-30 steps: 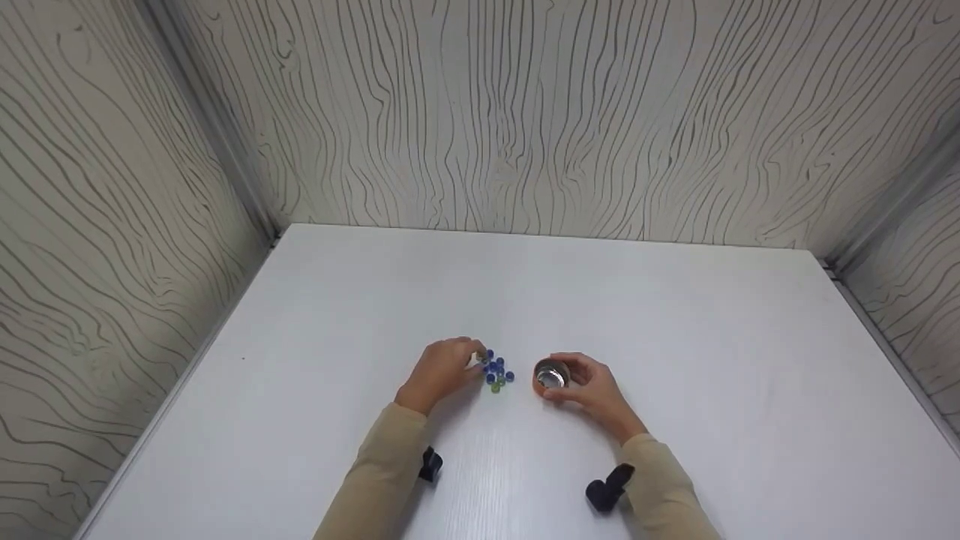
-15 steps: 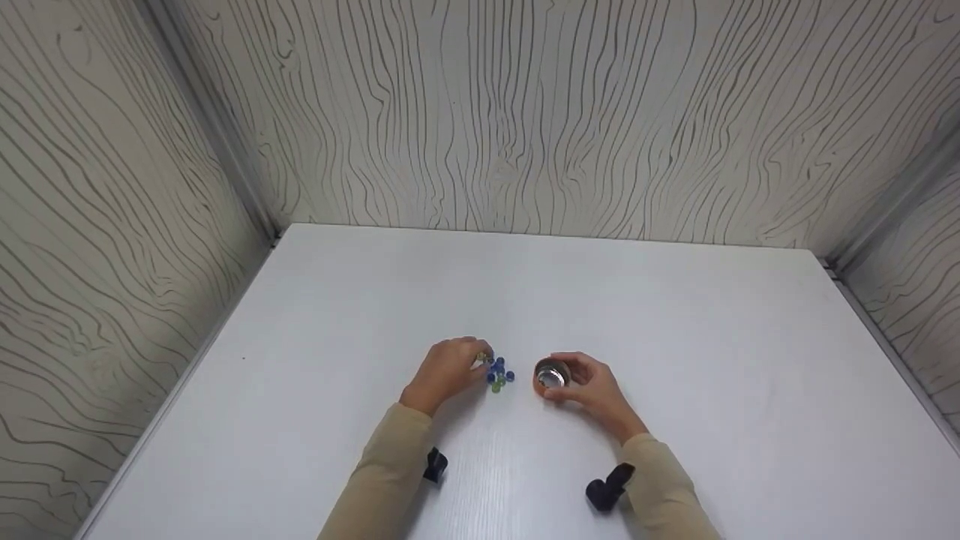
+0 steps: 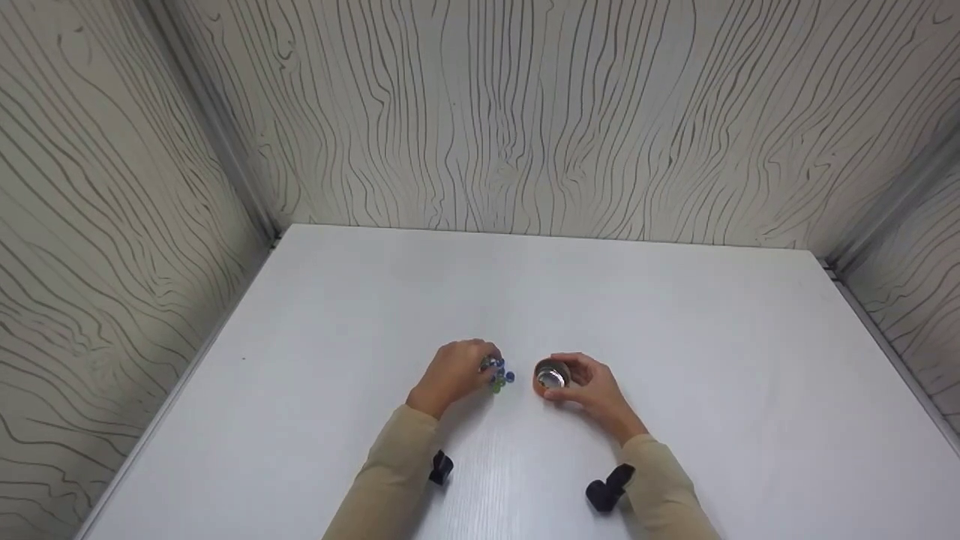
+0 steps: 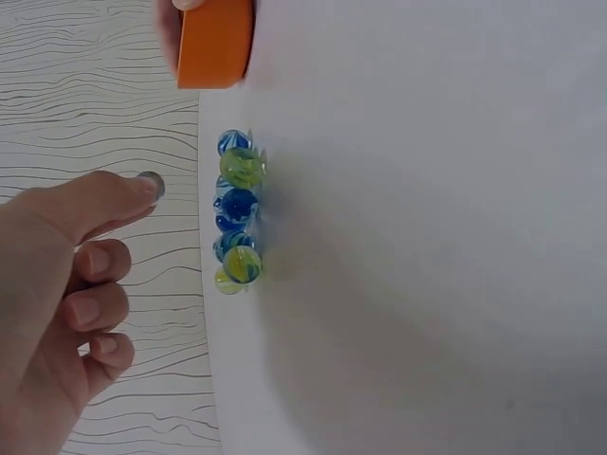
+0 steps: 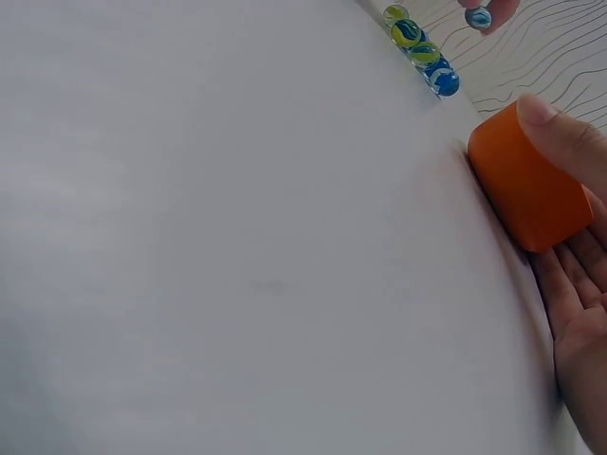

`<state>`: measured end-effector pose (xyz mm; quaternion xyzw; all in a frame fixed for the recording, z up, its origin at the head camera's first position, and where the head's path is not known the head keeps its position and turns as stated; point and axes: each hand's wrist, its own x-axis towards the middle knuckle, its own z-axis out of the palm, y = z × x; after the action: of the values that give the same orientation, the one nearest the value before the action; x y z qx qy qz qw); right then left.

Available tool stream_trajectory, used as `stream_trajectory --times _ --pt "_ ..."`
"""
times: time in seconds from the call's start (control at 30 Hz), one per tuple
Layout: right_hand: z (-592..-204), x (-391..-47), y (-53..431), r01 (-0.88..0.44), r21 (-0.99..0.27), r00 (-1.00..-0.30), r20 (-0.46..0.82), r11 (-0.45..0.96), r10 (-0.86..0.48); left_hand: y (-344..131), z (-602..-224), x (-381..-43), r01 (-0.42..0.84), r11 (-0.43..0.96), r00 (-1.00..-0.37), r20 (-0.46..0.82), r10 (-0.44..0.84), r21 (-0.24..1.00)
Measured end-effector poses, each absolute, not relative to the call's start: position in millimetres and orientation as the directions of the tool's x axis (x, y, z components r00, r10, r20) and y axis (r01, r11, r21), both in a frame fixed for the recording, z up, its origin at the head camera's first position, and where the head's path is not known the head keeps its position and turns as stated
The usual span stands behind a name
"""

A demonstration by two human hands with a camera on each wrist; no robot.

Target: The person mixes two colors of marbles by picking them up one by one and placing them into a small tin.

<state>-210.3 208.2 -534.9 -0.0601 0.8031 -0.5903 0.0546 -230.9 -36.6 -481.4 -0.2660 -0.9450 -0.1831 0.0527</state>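
Note:
My left hand (image 3: 452,371) pinches a blue-and-clear glass marble (image 5: 479,18) between thumb and finger, above the left side of a small group of marbles. In the left wrist view its other fingers are curled in. Several blue marbles (image 4: 237,204) and yellow-green marbles (image 4: 243,264) lie close together on the white table, partly covered by the left hand in the head view. To their right my right hand (image 3: 598,391) holds a small round orange container (image 5: 526,180), thumb on the near side and fingers round the far side. The container stands upright, its shiny metallic inside facing up.
The white table (image 3: 637,300) runs back to a wall (image 3: 480,112) with a wood-grain pattern, with a similar wall (image 3: 97,262) on the left. A black wrist camera (image 3: 441,468) is on the left arm and another black camera (image 3: 609,489) on the right.
My left hand has moved a little to the right, further over the marbles, and now has a marble pinched in its fingertips. The right hand and the orange container have stayed in place.

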Motion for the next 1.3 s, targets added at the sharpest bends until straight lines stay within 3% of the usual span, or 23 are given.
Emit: stream_trajectory --times 0.3,0.7,1.3 --pt "-534.2 -209.5 207.7 -0.033 -0.951 -0.988 -0.016 0.308 -0.155 -29.7 -480.2 -231.0 0.501 0.797 -0.864 0.153 0.479 0.338" --pt "-534.1 -208.6 208.0 -0.023 -0.956 -0.987 -0.025 0.291 -0.160 -25.3 -480.7 -231.0 0.570 0.779 -0.821 0.222 0.526 0.262" --pt "-535.2 -210.5 209.1 -0.043 -0.954 -0.986 -0.007 0.297 -0.167 -8.3 -480.7 -226.9 0.585 0.763 -0.811 0.208 0.547 0.276"
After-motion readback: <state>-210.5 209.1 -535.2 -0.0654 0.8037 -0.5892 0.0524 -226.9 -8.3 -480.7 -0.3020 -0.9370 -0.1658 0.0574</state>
